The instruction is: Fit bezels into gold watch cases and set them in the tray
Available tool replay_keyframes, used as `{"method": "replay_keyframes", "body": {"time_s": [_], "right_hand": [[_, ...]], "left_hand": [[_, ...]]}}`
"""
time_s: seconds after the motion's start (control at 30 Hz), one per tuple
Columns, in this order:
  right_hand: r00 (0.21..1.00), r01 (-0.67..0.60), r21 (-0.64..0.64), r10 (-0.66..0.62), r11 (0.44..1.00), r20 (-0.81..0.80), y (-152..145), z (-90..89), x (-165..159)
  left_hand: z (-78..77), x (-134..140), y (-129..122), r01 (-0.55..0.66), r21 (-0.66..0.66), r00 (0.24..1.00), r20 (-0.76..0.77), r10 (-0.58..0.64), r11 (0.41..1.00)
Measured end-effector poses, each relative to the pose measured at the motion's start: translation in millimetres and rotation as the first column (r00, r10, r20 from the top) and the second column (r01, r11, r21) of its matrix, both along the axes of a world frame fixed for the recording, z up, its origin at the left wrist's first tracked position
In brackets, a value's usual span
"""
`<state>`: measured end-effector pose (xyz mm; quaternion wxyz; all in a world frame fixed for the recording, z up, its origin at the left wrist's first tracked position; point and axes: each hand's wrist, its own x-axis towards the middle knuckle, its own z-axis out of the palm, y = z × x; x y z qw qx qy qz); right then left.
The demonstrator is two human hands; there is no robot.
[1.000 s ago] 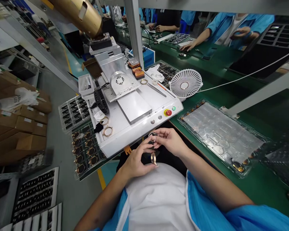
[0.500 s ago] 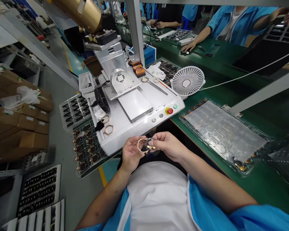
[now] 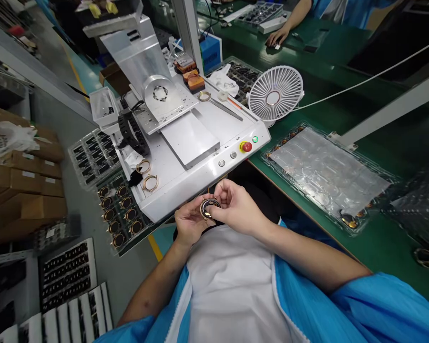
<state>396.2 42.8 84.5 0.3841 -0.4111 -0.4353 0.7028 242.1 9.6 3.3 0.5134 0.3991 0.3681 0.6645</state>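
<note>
My left hand [image 3: 190,220] grips a gold-rimmed watch case [image 3: 202,211] from its left side, low in front of the white machine. A round dark watch module [image 3: 211,206] now lies inside the gold rim. Across that module presses the thumb of my right hand [image 3: 239,206], while its curled fingers close at the case's far right edge. The fingers partly cover both pieces. Two bare gold rings, one of them a ring [image 3: 150,183] near the machine's front left corner, lie just beyond my left hand.
Ahead stands the white machine [image 3: 196,178] with a red button [image 3: 247,146]. At left is a tray of round watch parts [image 3: 131,214]. A white fan [image 3: 275,95] and a film-covered tray [image 3: 329,171] occupy the right bench. Opposite, a co-worker's hand [image 3: 277,37] rests on the green bench.
The dark module, held beside the gold ring before, is now within it. My right hand has moved left onto the case, its thumb pressing. The view has shifted somewhat.
</note>
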Motion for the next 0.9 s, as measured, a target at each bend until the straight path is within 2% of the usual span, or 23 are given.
{"method": "replay_keyframes", "body": {"time_s": [0.43,0.53,0.63,0.7,0.83,0.9], "right_hand": [[0.999,0.001,-0.012,-0.001,1.0,-0.049,1.2,-10.0,0.3],[0.994,-0.031,-0.114,0.019,0.993,-0.105,3.4,-14.2,3.2],[0.988,-0.135,-0.244,0.112,0.96,-0.108,3.6,-21.0,10.6],[0.984,-0.17,-0.262,0.15,0.95,-0.092,1.6,-28.1,16.1],[0.981,-0.138,-0.291,0.09,0.947,-0.171,-3.2,-45.5,19.4],[0.976,-0.128,-0.311,0.063,0.942,-0.211,-2.3,-51.8,15.4]], "left_hand": [[-7.6,0.7,0.7,-0.044,-0.011,0.997,-0.061,0.044,0.999],[-8.3,0.1,0.3,-0.038,0.02,0.997,-0.065,0.039,0.999],[-7.4,0.7,-1.7,0.017,0.089,0.996,-0.089,-0.009,0.996],[-6.6,1.3,-3.5,0.06,0.12,0.989,-0.142,-0.043,0.991],[-5.8,1.6,-4.7,0.113,0.149,0.966,-0.25,-0.073,0.982],[-5.6,2.5,-2.5,0.109,0.124,0.961,-0.268,-0.072,0.986]]}}
